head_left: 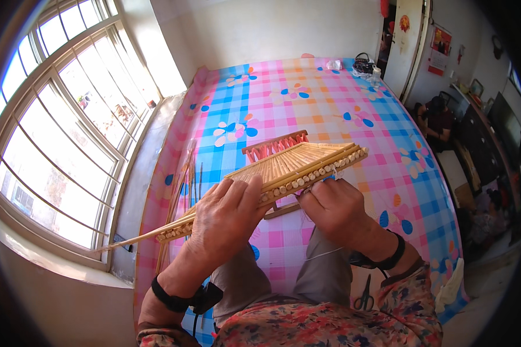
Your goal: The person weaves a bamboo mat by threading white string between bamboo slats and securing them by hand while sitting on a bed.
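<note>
A flat panel of pale yellow plant stalks (298, 162), laid side by side with round cut ends along its near edge, is held tilted above my lap. My left hand (228, 211) grips its near left part, fingers over the top and thumb hidden. My right hand (334, 207) is closed in a pinch just below the near edge. White thread (334, 171) shows at the stalk ends above this hand, and a strand trails below it; the fingertips are partly hidden. One long stalk (130, 239) sticks out to the left.
Behind and under the panel stands a wooden frame with red strips (276, 144). Loose stalks (185, 185) lie at left by the barred window. Black scissors (364, 298) rest beside my right thigh on the checked cover (307, 118). Another person (437, 121) sits far right.
</note>
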`<act>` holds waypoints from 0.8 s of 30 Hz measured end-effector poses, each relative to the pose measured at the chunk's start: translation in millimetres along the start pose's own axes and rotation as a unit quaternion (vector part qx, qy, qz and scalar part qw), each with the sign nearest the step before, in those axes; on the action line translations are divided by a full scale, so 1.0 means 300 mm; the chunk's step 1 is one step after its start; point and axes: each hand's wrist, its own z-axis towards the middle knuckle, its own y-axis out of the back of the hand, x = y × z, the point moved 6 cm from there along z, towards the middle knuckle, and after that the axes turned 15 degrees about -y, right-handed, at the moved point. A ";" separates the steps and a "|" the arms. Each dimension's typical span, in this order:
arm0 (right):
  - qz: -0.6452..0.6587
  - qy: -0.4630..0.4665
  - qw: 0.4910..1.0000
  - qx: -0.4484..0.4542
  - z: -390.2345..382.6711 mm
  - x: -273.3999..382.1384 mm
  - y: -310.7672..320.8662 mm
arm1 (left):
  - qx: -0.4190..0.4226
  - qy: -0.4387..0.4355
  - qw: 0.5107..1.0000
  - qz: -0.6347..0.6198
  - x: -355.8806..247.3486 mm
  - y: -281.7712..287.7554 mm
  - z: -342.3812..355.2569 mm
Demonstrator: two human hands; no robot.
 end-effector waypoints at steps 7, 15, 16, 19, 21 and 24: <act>-0.039 0.026 0.999 0.018 -0.006 0.015 0.001 | -0.004 -0.005 1.000 0.003 -0.006 0.011 0.005; -0.078 0.077 0.993 0.033 -0.034 0.031 -0.001 | 0.018 -0.002 1.000 0.008 -0.041 -0.006 -0.011; -0.057 0.076 0.995 0.014 -0.047 0.022 -0.001 | 0.019 -0.009 1.000 0.009 -0.049 -0.013 -0.014; -0.036 0.064 0.997 0.013 -0.100 0.011 -0.008 | 0.022 -0.023 0.999 0.013 -0.073 -0.027 -0.027; -0.024 0.053 0.998 0.001 -0.120 -0.001 -0.007 | 0.022 -0.029 0.999 0.015 -0.088 -0.033 -0.024; -0.002 0.044 0.999 0.000 -0.153 -0.022 -0.005 | 0.035 -0.042 0.998 0.007 -0.119 -0.043 -0.014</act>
